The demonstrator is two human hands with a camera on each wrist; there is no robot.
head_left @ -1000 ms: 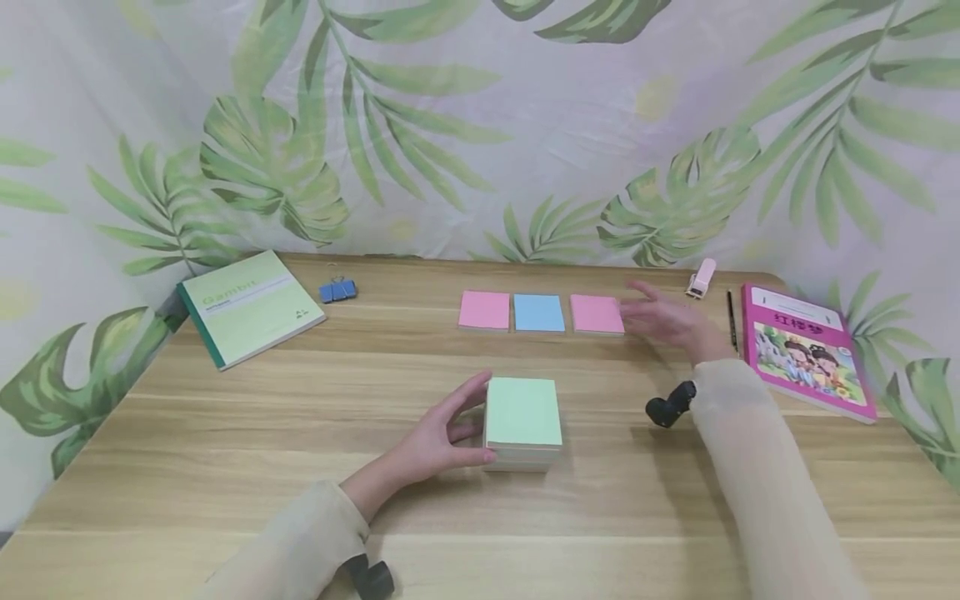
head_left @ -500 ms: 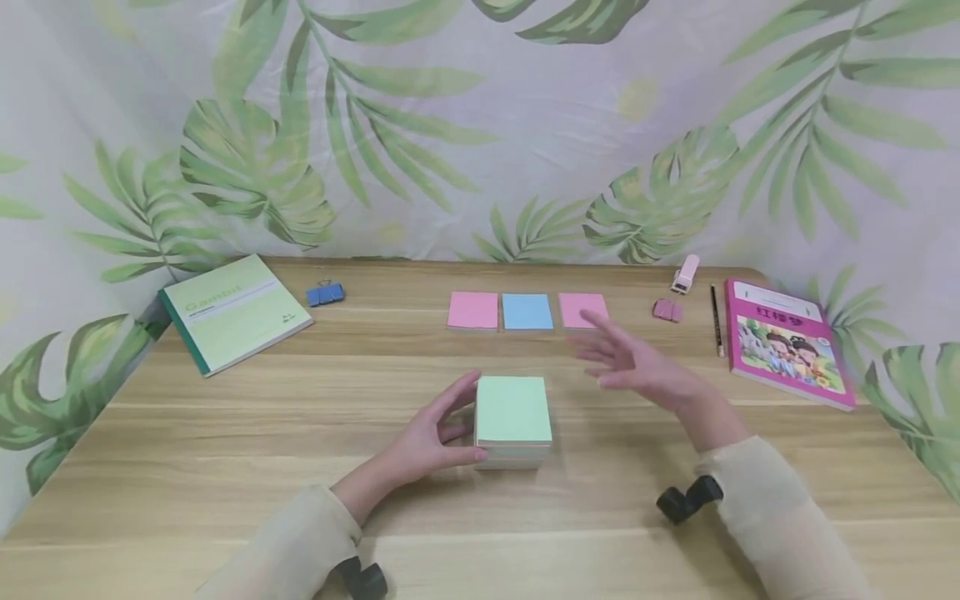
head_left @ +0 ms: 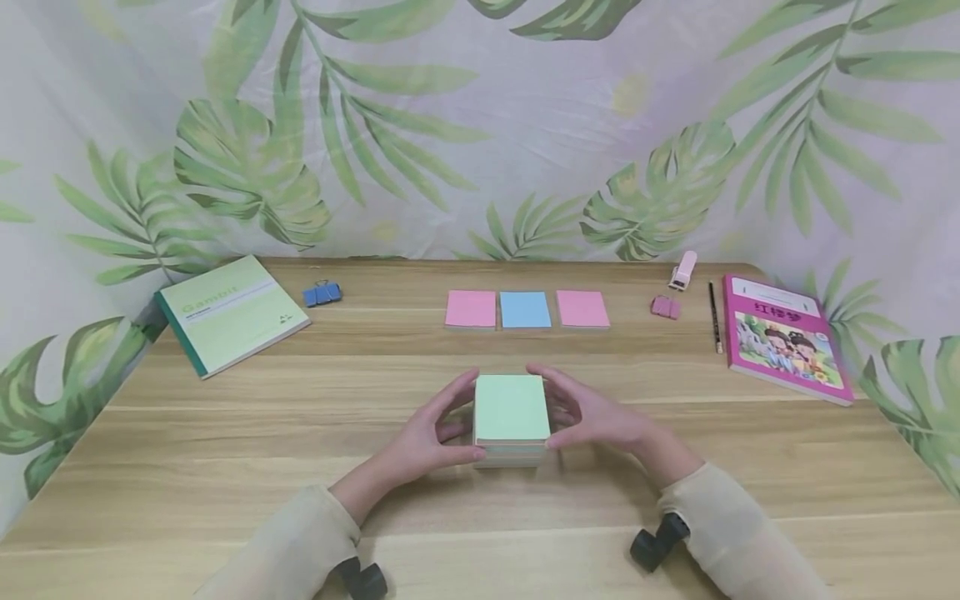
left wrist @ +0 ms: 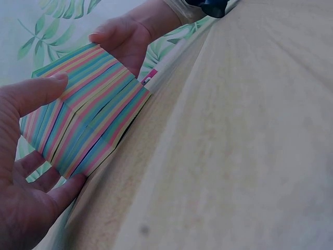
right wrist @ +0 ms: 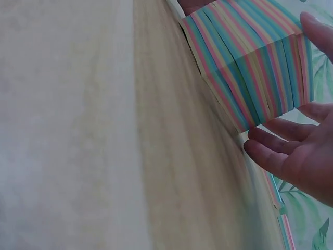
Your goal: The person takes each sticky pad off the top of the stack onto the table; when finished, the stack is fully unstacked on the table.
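A thick stack of sticky notes (head_left: 512, 408), light green on top with striped multicoloured sides, stands on the table between both hands. My left hand (head_left: 422, 437) holds its left side, thumb on the near corner and fingers toward the far one. On the right side, my right hand (head_left: 596, 418) grips it in the same way, thumb at the near right corner. The left wrist view shows the left thumb lying over the stack's striped edge (left wrist: 99, 109). In the right wrist view the right fingers (right wrist: 273, 143) curve at the stack's lower edge.
Behind the stack lie a pink pad (head_left: 470, 309), a blue pad (head_left: 525, 309) and another pink pad (head_left: 582, 309) in a row. A green notebook (head_left: 232, 317) and blue binder clip (head_left: 322, 293) lie left. Right are a pink clip (head_left: 665, 307), stapler (head_left: 682, 271), pencil (head_left: 715, 318) and book (head_left: 786, 342).
My right hand has come back from beside the right pink pad and closed on the stack's right side, uncovering the pad and pink clip. My left hand has stayed on the stack.
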